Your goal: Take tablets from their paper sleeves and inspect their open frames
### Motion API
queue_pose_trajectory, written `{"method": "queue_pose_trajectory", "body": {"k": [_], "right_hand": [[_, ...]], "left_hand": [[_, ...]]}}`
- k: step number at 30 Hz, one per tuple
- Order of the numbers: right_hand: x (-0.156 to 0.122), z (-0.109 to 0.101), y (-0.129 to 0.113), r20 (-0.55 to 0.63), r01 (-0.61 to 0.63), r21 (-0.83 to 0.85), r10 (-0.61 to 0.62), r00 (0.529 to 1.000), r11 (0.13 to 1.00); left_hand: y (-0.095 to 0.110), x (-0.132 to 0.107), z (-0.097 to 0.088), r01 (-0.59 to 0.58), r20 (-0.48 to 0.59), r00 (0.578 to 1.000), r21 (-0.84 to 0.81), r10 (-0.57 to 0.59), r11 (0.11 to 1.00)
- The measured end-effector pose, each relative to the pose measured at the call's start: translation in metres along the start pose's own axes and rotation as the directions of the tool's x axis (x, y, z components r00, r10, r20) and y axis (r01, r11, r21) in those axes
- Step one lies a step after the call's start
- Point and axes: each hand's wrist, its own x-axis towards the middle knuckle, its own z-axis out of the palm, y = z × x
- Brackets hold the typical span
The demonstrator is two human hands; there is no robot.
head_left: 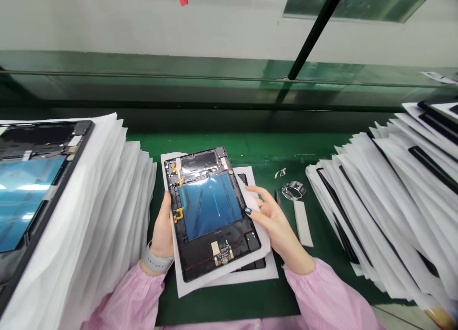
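The left hand (162, 229) grips the left edge of an open-backed black tablet housing (211, 210), its fingers hidden beneath, so the firmness of the hold is hard to judge. The housing is raised slightly above the middle of a green work mat (250, 148), with a blue panel, orange flex strips (178, 175) and a small circuit board (222, 254) exposed. The right hand (274, 222) is loosely open, its fingertips (253, 198) resting on a white paper sheet (263, 234) beside the housing's right edge. Another dark housing (255, 264) appears to lie under the paper. Paper-interleaved stacks of tablets stand to the left (107, 201) and right (375, 210). Right of the hand lie a white strip (303, 223) and a small metal object (293, 190), perhaps a clip.
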Motion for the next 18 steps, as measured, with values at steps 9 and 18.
{"method": "queue_pose_trajectory", "body": {"k": [9, 18], "right_hand": [[0.0043, -0.0024, -0.0013, -0.019, -0.191, 0.163, 0.196, 0.980, 0.968], [0.0009, 0.0019, -0.0036, -0.029, -0.194, 0.125, 0.199, 0.980, 0.973]], "left_hand": [[0.0005, -0.0023, -0.0046, 0.067, 0.052, 0.996, 0.009, -0.068, 0.998], [-0.0017, -0.0032, -0.0011, 0.000, -0.041, 0.999, 0.008, 0.001, 1.000]]}}
